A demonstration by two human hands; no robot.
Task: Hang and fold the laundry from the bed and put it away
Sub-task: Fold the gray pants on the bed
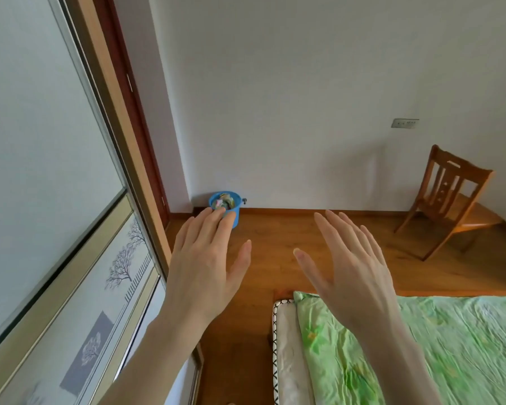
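Note:
My left hand [208,258] and my right hand [351,264] are both held out in front of me above the wooden floor, palms down, fingers straight and spread, holding nothing. A bed [284,346] with a crumpled green flowered sheet [450,346] fills the lower right; my right forearm passes over its corner. No loose garment shows on the visible part of the bed. A sliding wardrobe door [50,171] with frosted panels and a tree pattern runs along the left, and it looks closed.
A small blue bin [234,213] full of scraps stands in the far corner by the wall, partly behind my left fingertips. A wooden chair [450,200] stands at the right wall. Wooden floor [275,258] lies between bed, wardrobe and wall.

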